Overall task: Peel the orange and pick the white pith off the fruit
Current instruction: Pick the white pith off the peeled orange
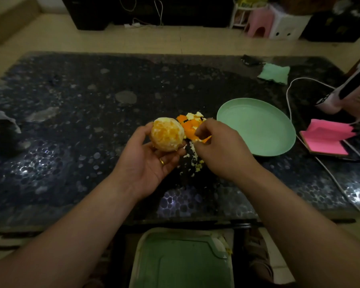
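Over a dark tabletop [71, 113], left hand [150, 163] palm up, gripping the orange [167, 134] in curled fingers, lifted off the surface; mostly peeled, with pale pith patches. Just right of it, peel [190, 123] heaped on the tabletop, with pith crumbs [195, 161] scattered nearer. Right hand [222, 148] over the heap, close beside the orange, fingers curled in toward the thumb; impossible to tell whether pinching anything. Further right, green plate [258, 125], near the peel. Past it, white cable [289, 94] and pink notepad [326, 138].
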`<state>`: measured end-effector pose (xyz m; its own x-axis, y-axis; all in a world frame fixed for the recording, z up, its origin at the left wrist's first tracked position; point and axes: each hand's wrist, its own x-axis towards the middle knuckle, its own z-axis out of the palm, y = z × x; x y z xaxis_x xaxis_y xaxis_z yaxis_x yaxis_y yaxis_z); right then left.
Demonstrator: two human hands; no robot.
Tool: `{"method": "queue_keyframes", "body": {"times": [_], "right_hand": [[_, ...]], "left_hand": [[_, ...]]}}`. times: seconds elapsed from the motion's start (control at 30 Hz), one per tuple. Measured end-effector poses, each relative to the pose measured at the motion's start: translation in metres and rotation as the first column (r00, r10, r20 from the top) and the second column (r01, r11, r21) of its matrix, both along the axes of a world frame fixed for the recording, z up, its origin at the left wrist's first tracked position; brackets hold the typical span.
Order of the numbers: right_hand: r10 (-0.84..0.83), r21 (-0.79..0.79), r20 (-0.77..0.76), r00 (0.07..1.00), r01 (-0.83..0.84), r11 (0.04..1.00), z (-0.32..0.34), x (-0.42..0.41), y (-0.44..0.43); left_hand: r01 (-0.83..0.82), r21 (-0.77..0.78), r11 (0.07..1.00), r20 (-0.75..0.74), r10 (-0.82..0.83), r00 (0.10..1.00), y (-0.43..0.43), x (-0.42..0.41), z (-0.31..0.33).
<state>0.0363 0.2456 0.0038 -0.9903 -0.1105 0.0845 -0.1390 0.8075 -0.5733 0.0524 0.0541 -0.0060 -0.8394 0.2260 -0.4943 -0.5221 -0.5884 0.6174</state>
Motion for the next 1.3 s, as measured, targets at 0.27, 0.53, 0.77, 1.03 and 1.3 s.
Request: {"method": "queue_keyframes", "body": {"times": [0.27, 0.53, 0.77, 1.03, 1.3], "right_hand": [[0.067, -0.229, -0.022, 0.998, -0.07, 0.971, 0.013, 0.014, -0.004], [0.023, -0.072, -0.141, 0.99, -0.033, 0.997, 0.015, 0.018, -0.005], [-0.018, -0.108, -0.151, 0.988, 0.001, 0.994, 0.016, 0.021, -0.006], [-0.074, -0.218, -0.129, 0.989, 0.044, 0.975, 0.019, 0.023, -0.009], [-0.029, -0.44, -0.03, 0.999, 0.013, 0.898, 0.024, 0.023, -0.005]], "left_hand": [[0.006, -0.024, 1.0, -0.095, -0.008, 0.995, -0.003, -0.002, 0.004], [-0.014, -0.115, 0.993, -0.2, -0.01, 0.98, 0.005, 0.004, 0.01], [-0.061, -0.15, 0.987, -0.261, 0.02, 0.965, 0.01, 0.005, 0.013], [-0.03, -0.143, 0.989, -0.303, -0.015, 0.953, 0.009, 0.007, 0.012], [0.028, -0.043, 0.999, -0.214, -0.036, 0.976, 0.004, 0.008, 0.013]]}}
